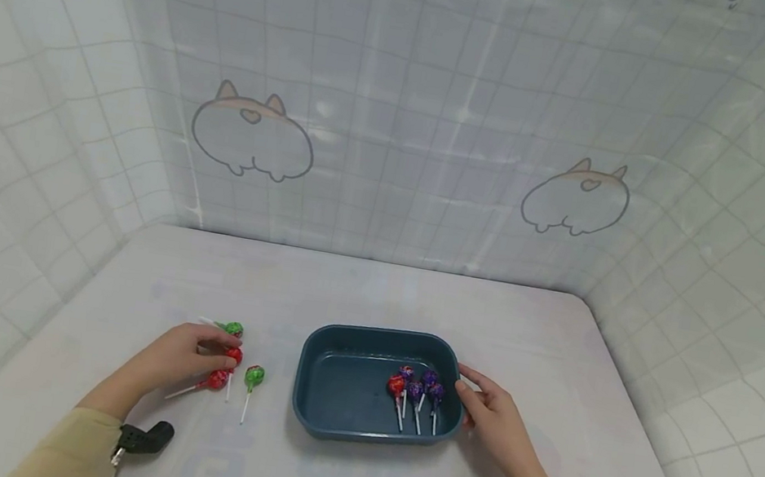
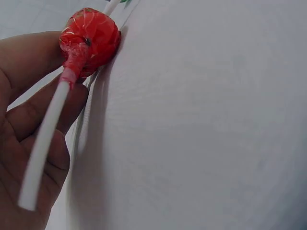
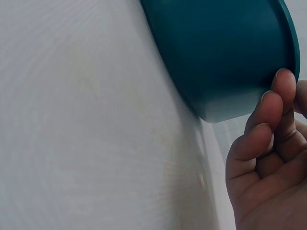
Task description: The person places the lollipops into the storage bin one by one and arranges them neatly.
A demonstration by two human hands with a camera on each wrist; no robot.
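My left hand (image 1: 190, 358) is at the left of the table, thumb and forefinger on either side of a red lollipop (image 1: 234, 354). Another red lollipop (image 1: 217, 379), its stick slanting toward the wrist, lies just below the thumb. Green lollipops lie close by, one (image 1: 234, 328) beyond the fingers and one (image 1: 254, 376) to their right. At its right end, a dark teal tray (image 1: 338, 435) is held by my right hand (image 1: 495, 420), thumb at the rim and curled fingers (image 3: 266, 115) against the outer wall. Inside the tray are several lollipops, red (image 1: 396, 386) and purple (image 1: 435, 392).
A pale table (image 1: 374, 295) carries everything, with its far edge against a hanging sheet (image 1: 403, 151) printed with a grid and cartoon animals. Similar sheets rise along the left and right sides. The lollipops in the tray sit toward its right end.
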